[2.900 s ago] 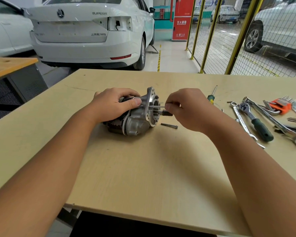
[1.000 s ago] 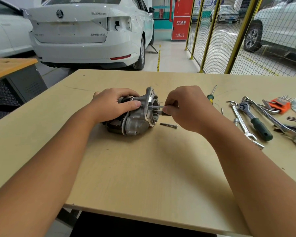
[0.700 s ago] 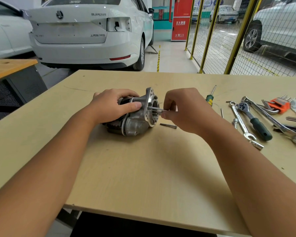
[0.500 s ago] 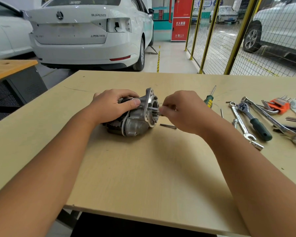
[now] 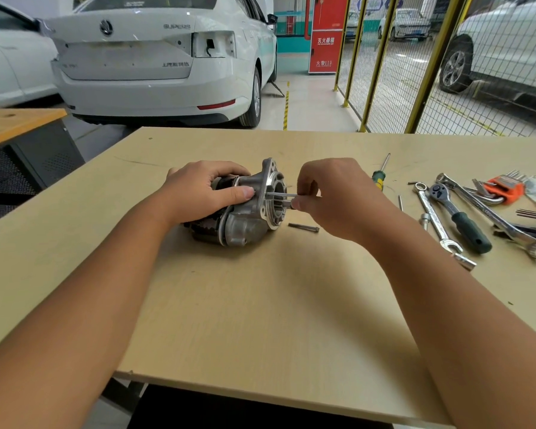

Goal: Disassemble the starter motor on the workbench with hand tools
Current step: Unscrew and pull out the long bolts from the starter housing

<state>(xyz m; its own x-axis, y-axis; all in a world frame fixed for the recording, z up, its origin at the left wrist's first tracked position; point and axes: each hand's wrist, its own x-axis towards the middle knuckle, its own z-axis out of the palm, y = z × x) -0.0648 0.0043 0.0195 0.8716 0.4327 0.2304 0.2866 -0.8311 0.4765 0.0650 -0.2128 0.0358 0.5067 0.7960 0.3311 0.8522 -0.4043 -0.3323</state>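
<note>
My left hand grips the starter motor on the workbench; my right hand, just beside its flange, pinches a long through-bolt. Step, I judge: withdrawing the bolt. Next: a straight pull, then setting it beside the freed bolt under my right hand.

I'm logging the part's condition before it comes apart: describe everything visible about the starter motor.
The starter motor lies on its side on the workbench. Its nose housing looks like cast grey metal, with a holed flange facing right and a dark body behind. The left hand grips the body from above. The right hand pinches a long bolt that sticks out of the flange.
</note>
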